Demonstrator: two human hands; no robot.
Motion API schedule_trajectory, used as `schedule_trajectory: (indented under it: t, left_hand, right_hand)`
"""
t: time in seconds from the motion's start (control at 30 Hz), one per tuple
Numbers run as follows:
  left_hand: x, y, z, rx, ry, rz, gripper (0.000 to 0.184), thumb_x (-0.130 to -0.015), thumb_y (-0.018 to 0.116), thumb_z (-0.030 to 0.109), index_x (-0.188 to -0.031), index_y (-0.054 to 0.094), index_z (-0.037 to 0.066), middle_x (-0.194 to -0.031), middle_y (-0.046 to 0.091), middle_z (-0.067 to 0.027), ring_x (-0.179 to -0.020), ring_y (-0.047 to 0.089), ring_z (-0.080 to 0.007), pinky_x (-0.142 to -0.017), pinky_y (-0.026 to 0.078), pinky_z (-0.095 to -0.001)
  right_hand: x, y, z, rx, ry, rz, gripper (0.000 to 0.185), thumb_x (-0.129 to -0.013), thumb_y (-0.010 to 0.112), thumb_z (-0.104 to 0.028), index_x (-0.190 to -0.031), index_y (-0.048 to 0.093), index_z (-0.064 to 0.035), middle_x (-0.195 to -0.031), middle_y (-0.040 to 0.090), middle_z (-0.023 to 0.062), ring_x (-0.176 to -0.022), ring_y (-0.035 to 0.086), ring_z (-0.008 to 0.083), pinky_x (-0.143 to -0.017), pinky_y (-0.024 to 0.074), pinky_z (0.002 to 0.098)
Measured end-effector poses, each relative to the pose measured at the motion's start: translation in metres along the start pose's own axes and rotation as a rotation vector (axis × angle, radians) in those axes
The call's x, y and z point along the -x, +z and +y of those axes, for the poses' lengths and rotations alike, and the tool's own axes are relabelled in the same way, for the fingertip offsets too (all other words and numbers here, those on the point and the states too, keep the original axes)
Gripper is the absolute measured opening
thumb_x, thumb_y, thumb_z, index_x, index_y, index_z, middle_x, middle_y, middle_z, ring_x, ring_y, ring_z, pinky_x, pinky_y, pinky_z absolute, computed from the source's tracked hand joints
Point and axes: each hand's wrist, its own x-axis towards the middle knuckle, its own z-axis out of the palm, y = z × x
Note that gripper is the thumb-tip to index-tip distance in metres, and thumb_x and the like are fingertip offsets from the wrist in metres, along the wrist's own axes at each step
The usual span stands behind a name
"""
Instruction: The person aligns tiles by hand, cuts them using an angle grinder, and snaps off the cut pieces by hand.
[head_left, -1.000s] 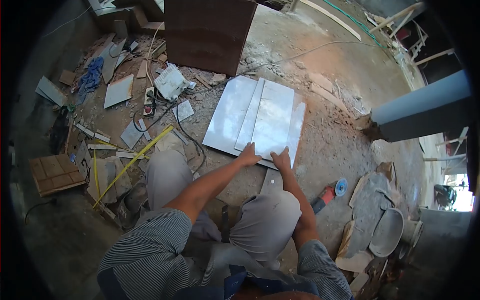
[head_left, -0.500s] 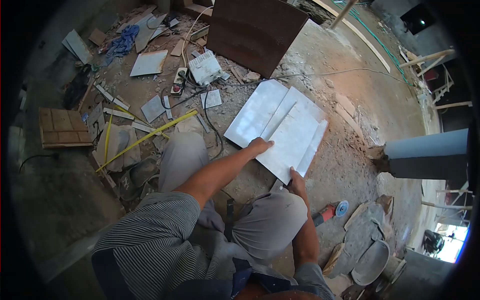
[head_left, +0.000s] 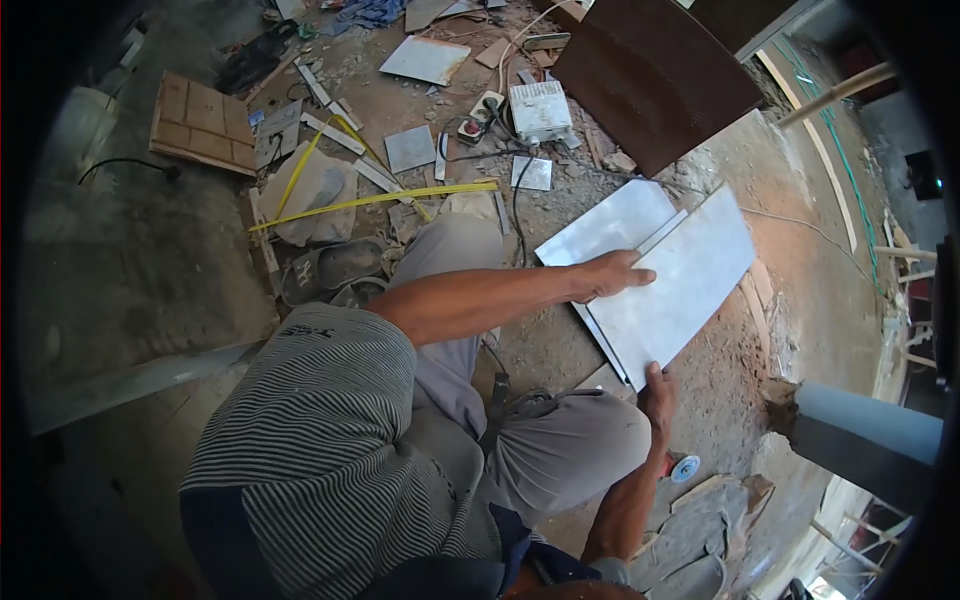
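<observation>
My left hand (head_left: pixel 612 276) grips the left edge of a pale, glossy rectangular tile (head_left: pixel 685 280), thumb on its face. At the near corner, my right hand (head_left: pixel 657 392) holds the same tile with the thumb on top and the fingers mostly hidden. The tile is raised and tilted over another pale tile (head_left: pixel 612 222), which lies partly covered on the ground. Beside my right forearm, an angle grinder shows its disc (head_left: pixel 684 468); its body is mostly hidden behind the arm.
Ahead lie a white electrical box (head_left: pixel 541 112), a socket block (head_left: pixel 480 116) with cables and a brown panel (head_left: pixel 655 85). Yellow strapping (head_left: pixel 370 201), tile offcuts (head_left: pixel 410 149) and rubble cover the left. A grey-blue post (head_left: pixel 868 420) stands at right.
The held tile has been lifted and shifted right across the stack, covering the strip at its right side. My left hand now grips further up its edge. The camera view has turned left.
</observation>
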Motion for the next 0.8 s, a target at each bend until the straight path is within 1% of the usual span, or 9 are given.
schedule_trajectory:
  t: [0.1,0.17,0.23,0.3,0.33,0.4,0.53,0.67,0.8]
  left_hand:
    - [0.017,-0.025,0.046,-0.066,0.078,0.054,0.055,-0.091,0.060,0.039,-0.125,0.049,-0.002,-0.111,0.059,-0.0130,-0.101,0.055,-0.0182,-0.088,0.046,-0.0315]
    - [0.040,-0.044,0.083,-0.090,0.304,0.100,0.066,-0.092,0.056,0.043,-0.136,0.038,-0.002,-0.123,0.053,-0.0206,-0.116,0.052,-0.0261,-0.100,0.043,-0.0370]
    - [0.065,-0.070,0.116,-0.159,0.310,0.222,0.079,-0.088,0.057,0.052,-0.139,0.033,-0.004,-0.128,0.048,-0.0264,-0.122,0.047,-0.0325,-0.107,0.037,-0.0381]
    - [0.071,-0.111,0.118,-0.286,0.416,0.398,0.072,-0.090,0.055,0.048,-0.137,0.037,-0.004,-0.128,0.050,-0.0218,-0.122,0.046,-0.0275,-0.108,0.034,-0.0357]
    - [0.080,-0.126,0.121,-0.318,0.454,0.545,0.058,-0.092,0.054,0.046,-0.126,0.048,-0.001,-0.106,0.060,-0.0149,-0.101,0.058,-0.0211,-0.090,0.048,-0.0316]
    - [0.086,-0.184,0.108,-0.318,0.495,0.624,0.053,-0.092,0.058,0.039,-0.126,0.049,-0.001,-0.105,0.061,-0.0097,-0.094,0.060,-0.0156,-0.083,0.050,-0.0281]
    - [0.130,-0.237,0.095,-0.158,0.419,0.902,0.041,-0.094,0.057,0.030,-0.120,0.054,-0.001,-0.107,0.061,-0.0071,-0.092,0.057,-0.0130,-0.084,0.045,-0.0269]
    - [0.167,-0.311,0.032,-0.128,0.330,1.190,0.038,-0.095,0.055,0.026,-0.121,0.052,-0.002,-0.108,0.061,-0.0095,-0.095,0.060,-0.0174,-0.084,0.048,-0.0317]
    - [0.211,-0.316,0.009,0.022,0.307,1.249,0.038,-0.094,0.056,0.027,-0.119,0.052,-0.002,-0.104,0.062,-0.0098,-0.089,0.062,-0.0196,-0.078,0.051,-0.0334]
  right_hand:
    - [-0.013,0.011,-0.043,0.056,-0.016,-0.103,0.059,-0.092,0.060,-0.035,-0.130,0.043,0.0063,-0.098,0.062,0.0115,-0.079,0.060,0.0155,-0.072,0.0506,0.0291]
    - [-0.020,0.016,-0.058,0.126,-0.021,-0.083,0.060,-0.093,0.057,-0.036,-0.133,0.041,0.0074,-0.097,0.063,0.0129,-0.077,0.058,0.0142,-0.071,0.0497,0.0275]
    - [-0.026,0.003,-0.055,0.206,-0.014,-0.047,0.061,-0.093,0.057,-0.035,-0.133,0.041,0.0077,-0.096,0.063,0.0135,-0.077,0.058,0.0140,-0.070,0.0496,0.0275]
    - [-0.022,-0.016,-0.028,0.392,0.074,0.129,0.056,-0.093,0.057,-0.032,-0.131,0.044,0.0070,-0.093,0.064,0.0135,-0.074,0.058,0.0134,-0.067,0.0494,0.0273]
    - [-0.015,-0.019,-0.018,0.422,0.134,0.179,0.054,-0.093,0.057,-0.029,-0.130,0.046,0.0070,-0.093,0.065,0.0133,-0.073,0.058,0.0133,-0.066,0.0493,0.0271]
    - [0.003,-0.039,0.020,0.489,0.275,0.240,0.048,-0.092,0.056,-0.023,-0.128,0.048,0.0063,-0.092,0.066,0.0123,-0.068,0.058,0.0131,-0.063,0.0491,0.0263]
    - [0.042,-0.108,0.144,0.193,0.557,0.391,0.047,-0.089,0.058,-0.024,-0.125,0.051,0.0058,-0.084,0.066,0.0119,-0.064,0.058,0.0130,-0.059,0.0487,0.0265]
    - [0.061,-0.081,0.156,0.445,0.594,0.328,0.047,-0.089,0.058,-0.024,-0.125,0.052,0.0060,-0.083,0.066,0.0118,-0.064,0.058,0.0130,-0.059,0.0484,0.0266]
    - [0.063,-0.067,0.149,0.558,0.575,0.282,0.047,-0.088,0.058,-0.024,-0.124,0.052,0.0061,-0.083,0.066,0.0118,-0.063,0.058,0.0131,-0.059,0.0481,0.0266]
